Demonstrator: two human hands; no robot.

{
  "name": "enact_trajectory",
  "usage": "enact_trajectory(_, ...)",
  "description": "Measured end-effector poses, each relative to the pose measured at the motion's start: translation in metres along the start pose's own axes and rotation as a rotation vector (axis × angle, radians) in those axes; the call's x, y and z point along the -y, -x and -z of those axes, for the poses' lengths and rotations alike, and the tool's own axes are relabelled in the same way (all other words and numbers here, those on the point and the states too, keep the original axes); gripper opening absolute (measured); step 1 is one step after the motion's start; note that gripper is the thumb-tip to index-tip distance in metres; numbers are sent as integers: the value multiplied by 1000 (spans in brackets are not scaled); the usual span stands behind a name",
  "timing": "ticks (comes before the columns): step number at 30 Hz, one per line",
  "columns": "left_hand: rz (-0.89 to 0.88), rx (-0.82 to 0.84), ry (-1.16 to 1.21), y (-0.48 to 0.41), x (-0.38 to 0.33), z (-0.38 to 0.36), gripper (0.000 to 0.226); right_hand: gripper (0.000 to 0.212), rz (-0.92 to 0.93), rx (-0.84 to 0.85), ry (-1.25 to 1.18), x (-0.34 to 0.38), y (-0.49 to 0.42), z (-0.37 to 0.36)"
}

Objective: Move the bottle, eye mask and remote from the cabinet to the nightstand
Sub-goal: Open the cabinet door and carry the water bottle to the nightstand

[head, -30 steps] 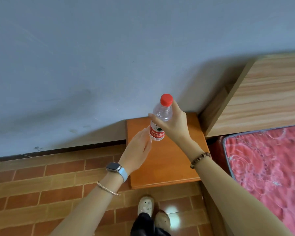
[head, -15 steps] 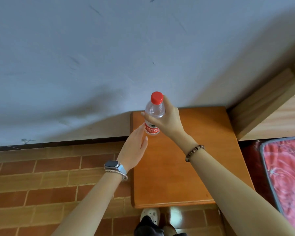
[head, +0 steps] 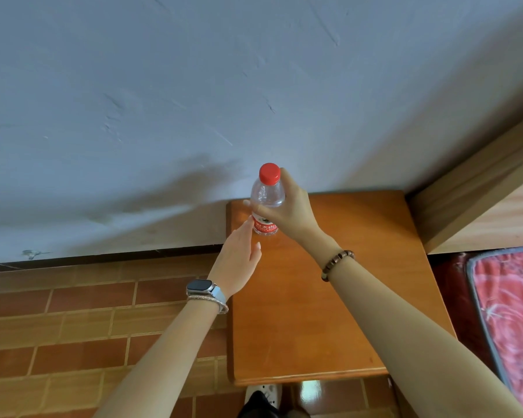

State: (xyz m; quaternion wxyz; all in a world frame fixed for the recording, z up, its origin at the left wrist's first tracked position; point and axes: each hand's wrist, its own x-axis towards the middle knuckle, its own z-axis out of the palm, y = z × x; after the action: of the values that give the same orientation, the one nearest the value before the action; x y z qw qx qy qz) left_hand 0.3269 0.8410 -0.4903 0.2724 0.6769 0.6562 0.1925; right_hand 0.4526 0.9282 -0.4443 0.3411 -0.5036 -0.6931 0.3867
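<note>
Leftmost, the left hand (head: 239, 260), with a silver smartwatch on a pale blue strap (head: 204, 289) at its wrist, reached toward the small clear plastic bottle with a red cap and red label (head: 267, 200). Its fingers were loosely spread and held nothing; the fingertips (head: 249, 220) lay just beside the bottle's label, and whether they touched it could not be told.

The bottle stood upright over the back left corner of the orange-brown wooden nightstand (head: 329, 297), close to the pale blue-grey wall (head: 194, 86); its base was at or just above the top, and contact could not be judged. The right hand (head: 290, 209), with a dark beaded bracelet (head: 337, 263) on its wrist, was wrapped around the bottle from the bottle's right, the thumb across the front above the label and the fingers behind the neck, closed firmly on it.

Compared with half a second before, the bottle sat lower against the nightstand's back left corner, with the grip unchanged, and the left hand's fingertips had come nearer the label.

The red label carried white characters, too small to read, beneath a small dark emblem.

Right of the nightstand stood a light wooden headboard (head: 480, 212) and a red patterned mattress (head: 514, 312).
</note>
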Motion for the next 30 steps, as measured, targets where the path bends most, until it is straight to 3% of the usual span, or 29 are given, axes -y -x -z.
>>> enact_trajectory(5, 11, 5, -15, 0, 1, -1, 54, 61, -28, 40, -17, 2, -1, 3)
enact_trajectory(14, 28, -42, -24, 5, 0, -8, 55, 46, 0, 161, -63, 6, -9, 39)
enact_trajectory(22, 49, -43, -62, 5, -4, -13, 62, 48, 19, 188, -34, 3, -9, 39)
enact_trajectory(28, 99, 36, -63, 13, -16, 5, 61, 61, -28, 207, 141, 22, 1, 50)
enact_trajectory(30, 132, 28, -78, 24, -25, 20, 54, 55, -32, 193, 249, 35, 12, 62)
